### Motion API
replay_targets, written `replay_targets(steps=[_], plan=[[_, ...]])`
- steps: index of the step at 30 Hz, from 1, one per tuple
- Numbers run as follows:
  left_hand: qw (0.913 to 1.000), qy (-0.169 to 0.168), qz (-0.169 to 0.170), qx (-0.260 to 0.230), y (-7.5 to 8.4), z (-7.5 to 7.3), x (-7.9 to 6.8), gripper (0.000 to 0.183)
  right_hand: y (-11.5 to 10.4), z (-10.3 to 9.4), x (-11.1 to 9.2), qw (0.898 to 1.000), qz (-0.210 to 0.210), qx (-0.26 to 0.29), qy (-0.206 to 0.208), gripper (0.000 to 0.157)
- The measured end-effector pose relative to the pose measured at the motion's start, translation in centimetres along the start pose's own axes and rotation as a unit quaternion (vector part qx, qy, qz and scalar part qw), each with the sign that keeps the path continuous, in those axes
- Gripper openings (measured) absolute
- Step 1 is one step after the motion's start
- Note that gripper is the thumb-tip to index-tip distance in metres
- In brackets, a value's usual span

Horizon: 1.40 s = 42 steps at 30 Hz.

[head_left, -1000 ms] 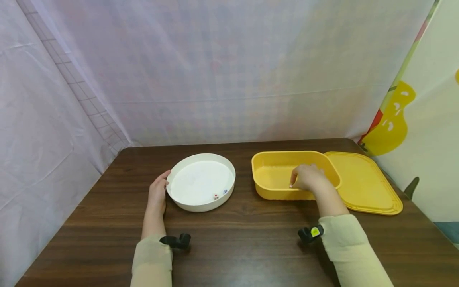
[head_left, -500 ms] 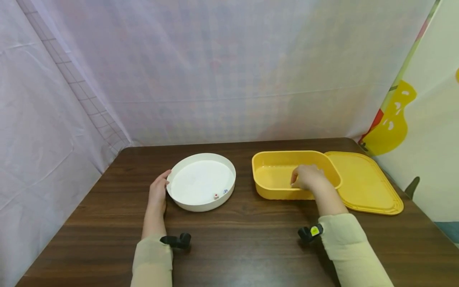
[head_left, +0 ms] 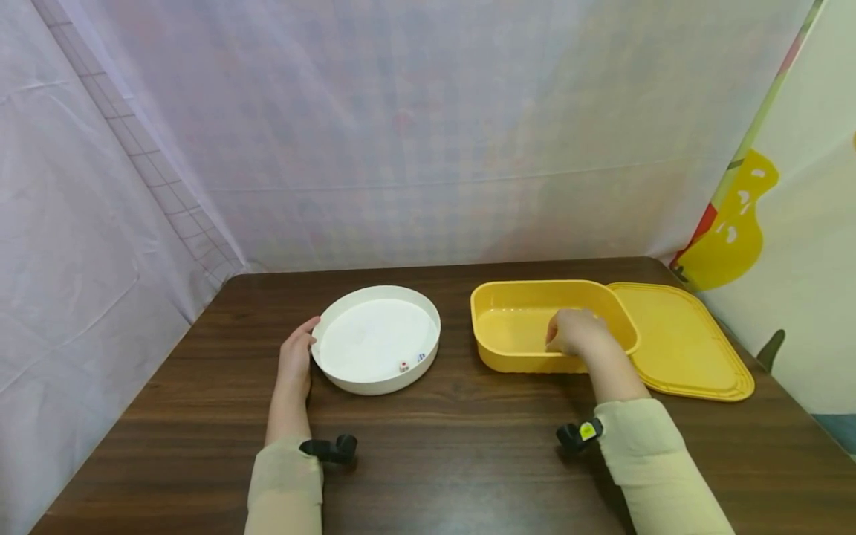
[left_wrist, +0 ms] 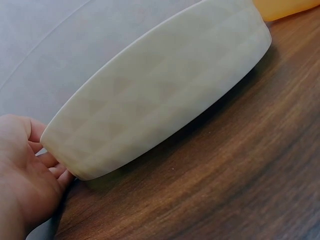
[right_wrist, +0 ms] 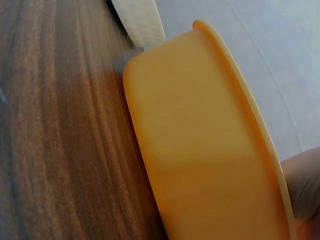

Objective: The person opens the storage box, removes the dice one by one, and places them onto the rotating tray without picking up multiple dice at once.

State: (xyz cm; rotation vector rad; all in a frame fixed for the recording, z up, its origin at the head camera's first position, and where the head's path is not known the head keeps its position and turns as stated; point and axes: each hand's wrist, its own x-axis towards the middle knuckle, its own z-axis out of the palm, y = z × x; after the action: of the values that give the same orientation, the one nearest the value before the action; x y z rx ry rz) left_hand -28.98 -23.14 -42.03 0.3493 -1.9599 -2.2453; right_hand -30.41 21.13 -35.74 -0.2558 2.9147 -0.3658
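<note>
Rests the left hand [head_left: 295,360] against the outer wall of a round white tray [head_left: 371,334], with relaxed, lightly bent fingers [left_wrist: 36,131] touching the side and reaching up to the rim. Dips the right hand [head_left: 579,332] over the near wall of a yellow box [head_left: 524,362], with knuckles up and fingers bent down inside. Cannot tell from any view whether pinching something there: fingertips hidden, and in the right wrist view only part of the hand past the box's edge.

Inside the tray, close to the front right wall, across from the left hand: a small die [head_left: 404,366] with a red spot, and just beside it a second small piece [head_left: 420,357] in white and blue, too small to make out further.

To the right of the tray, apart from it: the box. Beside the box, partly hidden by its right end: a flat yellow lid [head_left: 692,345]. Beneath all of these, a dark wood-grained table [head_left: 435,453]. At the left wrist, a black mount [head_left: 331,449]; at the right, another with a yellow-green label [head_left: 587,431]. On both forearms, pale sleeves [head_left: 284,483]. Behind the table, a pale hanging sheet [head_left: 428,148].
</note>
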Motion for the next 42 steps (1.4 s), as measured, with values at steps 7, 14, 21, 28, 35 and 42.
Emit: replay_targets(steps=[7,14,21,28,35,42], plan=[[1.0000,0.002,0.003,0.005,-0.1,0.2,0.0,0.054,0.2,0.0,-0.1,0.999,-0.012,-0.007,0.036,0.011],[1.0000,0.006,0.003,0.004,0.0,0.4,-0.1,0.054,0.3,0.2,-0.2,0.997,-0.025,-0.011,0.069,0.012],[0.9999,0.007,0.000,0.009,0.0,0.4,-0.1,0.054,-0.1,0.2,-0.4,0.996,-0.028,-0.017,0.085,0.012],[0.9999,0.002,0.004,0.009,-0.1,0.3,0.0,0.054,-0.8,-0.3,-0.7,0.995,-0.021,-0.018,0.094,0.015],[0.9999,-0.004,0.009,0.012,0.0,0.3,-0.1,0.054,-1.6,-0.7,-1.4,0.992,-0.034,-0.030,0.115,0.014],[0.9999,0.000,0.008,0.014,0.0,0.4,-0.1,0.054,-2.7,-1.3,-2.0,0.990,-0.043,-0.033,0.126,0.014]])
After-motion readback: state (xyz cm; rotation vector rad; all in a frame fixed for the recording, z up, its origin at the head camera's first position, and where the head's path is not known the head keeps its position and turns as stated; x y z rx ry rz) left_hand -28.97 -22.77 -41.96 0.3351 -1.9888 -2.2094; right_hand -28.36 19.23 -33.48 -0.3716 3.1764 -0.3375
